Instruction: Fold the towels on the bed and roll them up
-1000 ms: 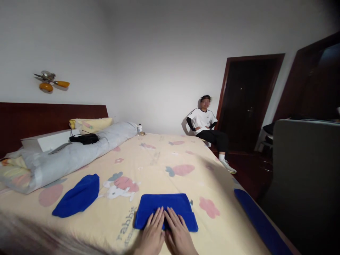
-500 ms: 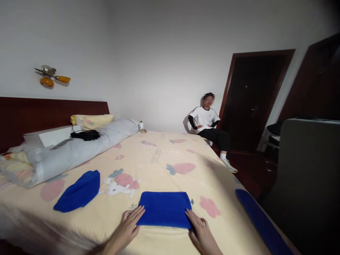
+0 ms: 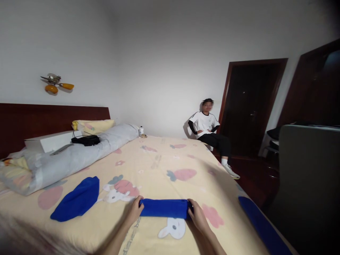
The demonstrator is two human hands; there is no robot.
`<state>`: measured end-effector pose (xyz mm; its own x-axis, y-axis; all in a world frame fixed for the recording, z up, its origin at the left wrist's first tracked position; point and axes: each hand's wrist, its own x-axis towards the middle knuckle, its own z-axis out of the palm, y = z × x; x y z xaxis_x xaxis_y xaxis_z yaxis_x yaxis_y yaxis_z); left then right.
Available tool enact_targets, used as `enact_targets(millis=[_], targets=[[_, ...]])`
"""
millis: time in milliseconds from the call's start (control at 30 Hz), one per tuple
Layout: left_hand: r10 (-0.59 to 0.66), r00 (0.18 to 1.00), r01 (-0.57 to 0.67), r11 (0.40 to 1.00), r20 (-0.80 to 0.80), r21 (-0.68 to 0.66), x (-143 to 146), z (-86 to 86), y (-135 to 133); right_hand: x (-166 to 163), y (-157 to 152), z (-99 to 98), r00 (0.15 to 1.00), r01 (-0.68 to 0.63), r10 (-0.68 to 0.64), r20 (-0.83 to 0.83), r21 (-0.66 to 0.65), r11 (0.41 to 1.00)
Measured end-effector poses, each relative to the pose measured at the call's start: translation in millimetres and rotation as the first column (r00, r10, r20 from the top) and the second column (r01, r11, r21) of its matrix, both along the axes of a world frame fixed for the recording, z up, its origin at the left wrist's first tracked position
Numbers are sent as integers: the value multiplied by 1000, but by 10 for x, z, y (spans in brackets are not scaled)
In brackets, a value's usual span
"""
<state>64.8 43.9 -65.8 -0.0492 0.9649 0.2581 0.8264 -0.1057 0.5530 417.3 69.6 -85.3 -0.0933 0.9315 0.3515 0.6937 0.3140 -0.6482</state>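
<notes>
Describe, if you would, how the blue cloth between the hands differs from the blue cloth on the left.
The held cloth is a straight-edged strip; the left cloth has an irregular outline. The left hand and right hand grip the ends of the held cloth; no hand touches the left cloth. The held cloth runs crosswise in view; the left cloth slants. Both are plain blue.

A wall fixture with amber parts (image 3: 51,89) hung above the dark headboard (image 3: 55,118). Behind a rolled grey quilt (image 3: 79,163) were a yellow pillow (image 3: 99,125) and a white box (image 3: 47,142); a bottle (image 3: 141,131) stood near its far end. A person in a white shirt (image 3: 204,123) sat beside a dark door (image 3: 248,113).
</notes>
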Motion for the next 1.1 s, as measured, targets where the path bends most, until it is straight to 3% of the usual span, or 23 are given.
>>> enact_targets(millis=[167,267,333,433,533,633,733,867,933,1100], targets=[[119,984,-116,993,-132,30,58,-145,-20,-59,1,-205,987,98,-103,119,51,994],[175,962,-166,984,-210,60,86,-198,-70,-93,-57,-216,911,224,-267,314,166,960],[189,943,-168,981,-273,100,157,-197,-93,-170,-99,-183,874,258,-326,360,224,940],[-10,940,55,991,-342,123,371,-190,-137,-382,-169,-162,914,63,-146,378,223,973],[-297,872,337,941,-390,36,576,-218,-192,-558,-226,-210,896,-188,111,430,141,972],[-354,852,366,930,-387,-43,554,-241,-216,-512,-227,-236,888,-168,122,443,64,984],[-375,849,384,922,-374,-51,335,-212,-190,-299,-164,-172,897,-80,65,438,16,997],[-431,817,448,893,-383,-48,109,-129,-84,-107,12,-50,954,-74,69,292,6,997],[-403,850,422,906,-338,-18,77,-100,15,-91,149,-19,974,-71,66,217,16,997],[-144,987,148,987,-78,56,21,-114,406,-107,521,-61,994,24,-27,109,30,999]])
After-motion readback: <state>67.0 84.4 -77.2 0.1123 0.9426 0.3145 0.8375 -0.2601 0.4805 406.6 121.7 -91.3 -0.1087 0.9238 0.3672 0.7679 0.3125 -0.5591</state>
